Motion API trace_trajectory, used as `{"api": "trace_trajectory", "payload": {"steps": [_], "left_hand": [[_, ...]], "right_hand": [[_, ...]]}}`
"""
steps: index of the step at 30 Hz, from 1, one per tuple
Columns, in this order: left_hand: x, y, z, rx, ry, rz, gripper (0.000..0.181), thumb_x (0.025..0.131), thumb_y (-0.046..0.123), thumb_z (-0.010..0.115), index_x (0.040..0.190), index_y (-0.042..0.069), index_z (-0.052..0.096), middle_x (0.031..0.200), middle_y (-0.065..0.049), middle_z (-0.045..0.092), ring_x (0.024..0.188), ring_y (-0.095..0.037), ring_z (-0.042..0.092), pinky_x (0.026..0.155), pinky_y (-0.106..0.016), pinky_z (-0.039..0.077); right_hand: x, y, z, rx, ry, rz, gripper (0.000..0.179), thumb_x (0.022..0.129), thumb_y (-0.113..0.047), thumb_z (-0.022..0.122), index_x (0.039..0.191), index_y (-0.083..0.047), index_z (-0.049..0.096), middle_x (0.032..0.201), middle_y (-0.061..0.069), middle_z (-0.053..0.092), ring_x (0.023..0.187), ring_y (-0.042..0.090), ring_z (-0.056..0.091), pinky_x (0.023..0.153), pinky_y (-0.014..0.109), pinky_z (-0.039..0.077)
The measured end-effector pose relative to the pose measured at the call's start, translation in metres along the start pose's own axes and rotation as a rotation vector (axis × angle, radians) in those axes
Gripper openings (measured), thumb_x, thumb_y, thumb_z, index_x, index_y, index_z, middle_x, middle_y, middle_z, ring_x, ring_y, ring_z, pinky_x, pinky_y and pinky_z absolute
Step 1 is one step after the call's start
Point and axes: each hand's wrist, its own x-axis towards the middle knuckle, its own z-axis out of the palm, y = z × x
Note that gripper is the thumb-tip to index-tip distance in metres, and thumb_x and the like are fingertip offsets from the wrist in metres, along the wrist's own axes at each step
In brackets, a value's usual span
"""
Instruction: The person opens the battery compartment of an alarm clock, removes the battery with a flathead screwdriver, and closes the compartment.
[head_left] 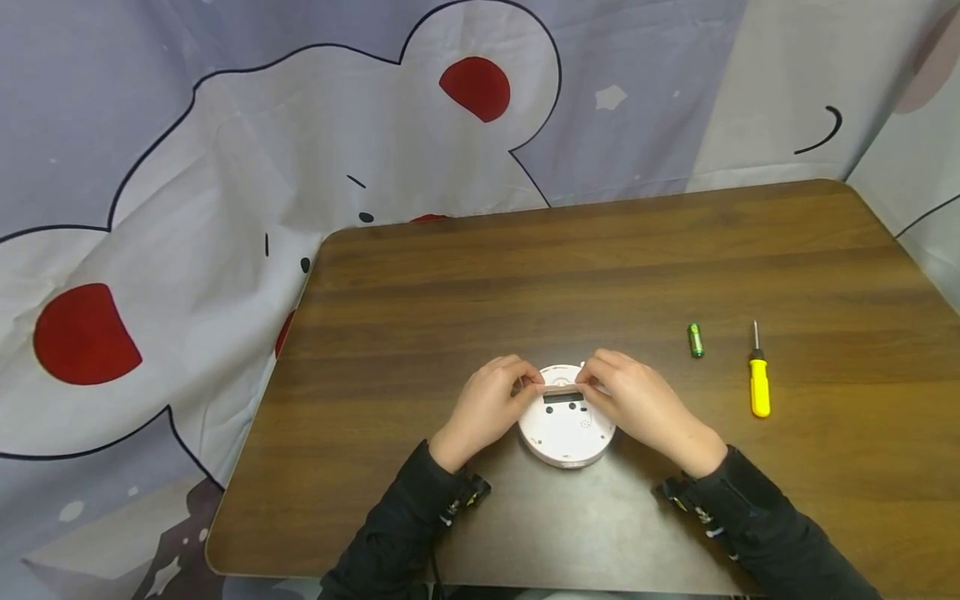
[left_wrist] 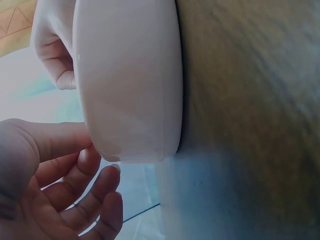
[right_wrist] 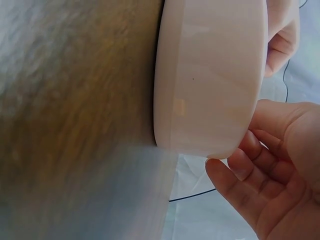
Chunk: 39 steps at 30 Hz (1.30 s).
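A round white device (head_left: 567, 437) lies flat on the table, its top face showing small holes and a dark slot (head_left: 562, 398). Just above the slot is a thin pale strip, which looks like a battery cover (head_left: 558, 389). My left hand (head_left: 491, 398) pinches the cover's left end between thumb and forefinger. At its right end, the thumb and fingers of my right hand (head_left: 637, 400) pinch it too. Both wrist views show the device's smooth side wall (left_wrist: 132, 80), which hides the cover. The other fingers of the left hand curl loosely beside the rim.
To the right stands a small green battery (head_left: 696, 340), and past it lies a screwdriver (head_left: 759, 383) with a yellow handle, tip pointing away. The brown wooden table (head_left: 420, 308) meets a printed curtain (head_left: 300, 150) at its back and left edges.
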Motion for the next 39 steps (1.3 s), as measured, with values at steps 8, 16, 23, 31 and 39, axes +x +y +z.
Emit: {"api": "trace_trajectory", "payload": {"steps": [8,16,23,31,39], "left_hand": [[-0.0006,0.0005,-0.0004,0.010,-0.007,0.011,0.005,0.096,0.019,0.072,0.095,0.014,0.074,0.088,0.005,0.063,0.083,-0.012,0.054,0.073,-0.028,0.046],[-0.0010,0.0010,0.0006,0.020,-0.007,0.012,0.006,0.095,0.019,0.073,0.094,0.013,0.074,0.086,0.004,0.063,0.082,-0.013,0.054,0.072,-0.028,0.045],[-0.0026,0.0029,0.0013,0.045,0.009,0.020,0.005,0.095,0.018,0.073,0.094,0.013,0.074,0.086,0.005,0.062,0.082,-0.013,0.054,0.071,-0.027,0.046],[-0.0073,0.0045,0.0043,0.108,0.037,0.066,0.004,0.093,0.016,0.075,0.095,0.013,0.076,0.087,0.005,0.064,0.082,-0.011,0.054,0.070,-0.026,0.047],[-0.0090,0.0053,0.0046,0.119,0.049,0.080,0.003,0.091,0.015,0.076,0.094,0.014,0.077,0.089,0.005,0.067,0.083,-0.012,0.057,0.072,-0.028,0.048]], "right_hand": [[0.0002,0.0004,-0.0019,0.008,-0.007,-0.001,0.008,0.087,-0.002,0.075,0.091,-0.008,0.071,0.090,0.002,0.064,0.086,0.021,0.064,0.075,0.041,0.055],[0.0000,-0.0001,-0.0024,0.007,-0.007,-0.004,0.008,0.088,-0.003,0.075,0.091,-0.009,0.070,0.091,0.002,0.065,0.088,0.022,0.064,0.077,0.041,0.055],[-0.0023,0.0005,-0.0004,0.008,0.019,-0.025,0.010,0.087,-0.002,0.075,0.090,-0.010,0.070,0.091,0.000,0.064,0.087,0.020,0.063,0.075,0.039,0.055],[-0.0071,0.0011,0.0009,0.017,0.059,-0.083,0.013,0.085,-0.003,0.079,0.087,-0.012,0.070,0.090,-0.002,0.064,0.086,0.017,0.061,0.073,0.036,0.054],[-0.0087,0.0005,0.0008,0.028,0.061,-0.078,0.010,0.083,-0.003,0.080,0.089,-0.009,0.074,0.095,0.003,0.067,0.094,0.023,0.065,0.079,0.040,0.055]]}}
